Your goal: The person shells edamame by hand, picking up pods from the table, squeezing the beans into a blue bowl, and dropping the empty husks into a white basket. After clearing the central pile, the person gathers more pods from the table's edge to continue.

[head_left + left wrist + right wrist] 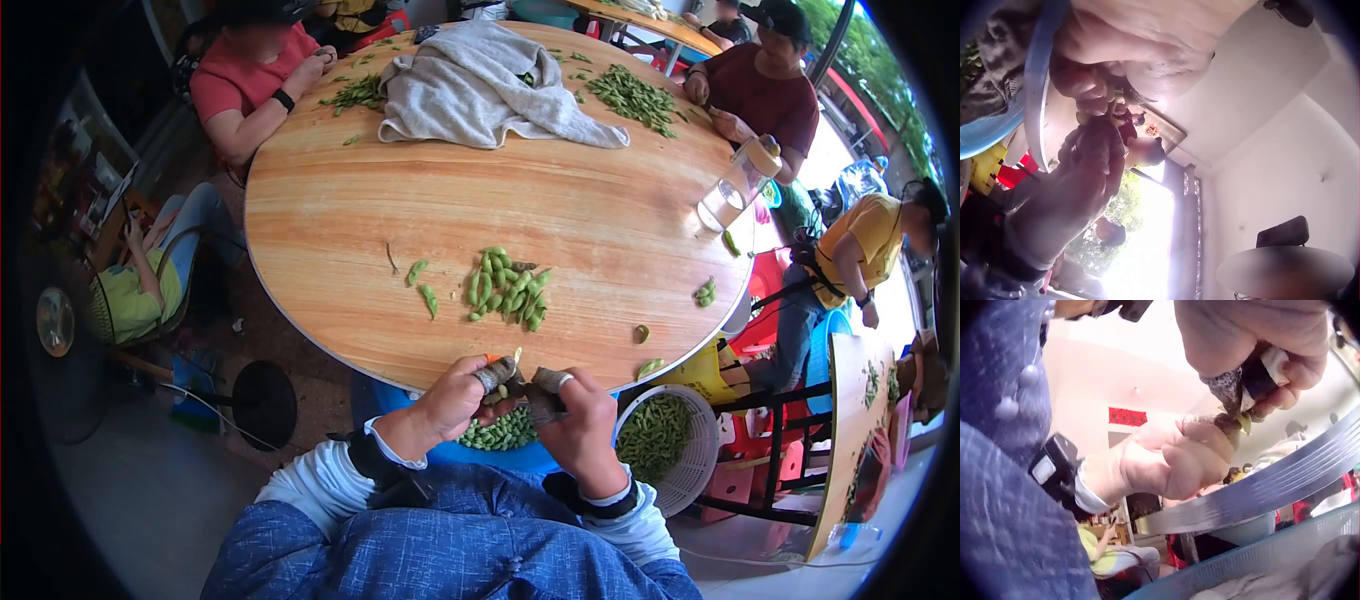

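Close together over the table's near edge, my left hand [440, 408] and right hand [584, 428] have wrapped thumbs and curled fingers. Between their fingertips, a small green edamame pod [1245, 423] shows in the right wrist view, pinched from both sides. Most of it is hidden by the fingers. Below the hands, a blue basin [540, 460] contains many shelled green beans [500, 430]. A small pile of edamame pods [510, 288] lies on the wooden table [350, 215] in front of the hands.
A white basket [697, 470] of pods stands right of the basin. A grey cloth [470, 90] covers part of the table's far side, beside another pod heap [632, 98]. A clear bottle [725, 200] stands near the right edge. Other people sit around the table.
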Demonstrator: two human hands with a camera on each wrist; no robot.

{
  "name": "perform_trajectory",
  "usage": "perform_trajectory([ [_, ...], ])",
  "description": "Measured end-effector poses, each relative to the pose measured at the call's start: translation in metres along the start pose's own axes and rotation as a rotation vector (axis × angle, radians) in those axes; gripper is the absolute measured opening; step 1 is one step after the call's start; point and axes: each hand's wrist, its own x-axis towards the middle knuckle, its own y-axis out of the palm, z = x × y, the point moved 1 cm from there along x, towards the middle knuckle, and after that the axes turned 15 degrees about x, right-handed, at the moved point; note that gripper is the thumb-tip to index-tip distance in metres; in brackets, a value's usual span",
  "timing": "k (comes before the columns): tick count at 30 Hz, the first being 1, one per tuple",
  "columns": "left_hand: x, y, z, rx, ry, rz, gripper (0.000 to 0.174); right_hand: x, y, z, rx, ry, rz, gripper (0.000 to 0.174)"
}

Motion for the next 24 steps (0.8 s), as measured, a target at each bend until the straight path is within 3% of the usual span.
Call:
perform_trajectory([
  [2,-0.001,-0.004,-0.001,-0.012,-0.009,0.095,0.022,0.000,-0.004,-0.007,0.451,0.162,-0.006,0.018],
  [6,-0.002,-0.005,0.007,0.088,-0.041,0.283,0.020,0.003,-0.013,-0.008,0.997,0.434,0.262,0.020],
  [10,-0.006,0.002,0.006,0.319,-0.035,0.253,0.020,-0.003,-0.013,-0.017,0.854,0.393,0.286,0.021],
  [15,-0.006,-0.005,0.010,0.481,0.069,0.222,0.017,-0.011,-0.010,-0.015,0.906,0.495,0.166,0.019],
  [21,-0.010,0.008,0.003,0.582,0.316,-0.045,0.008,-0.012,-0.010,-0.009,0.980,0.488,0.152,0.020],
  [24,-0.009,0.004,0.005,0.460,0.311,0.064,0.010,-0.012,-0.011,-0.007,1.117,0.518,0.131,0.021],
])
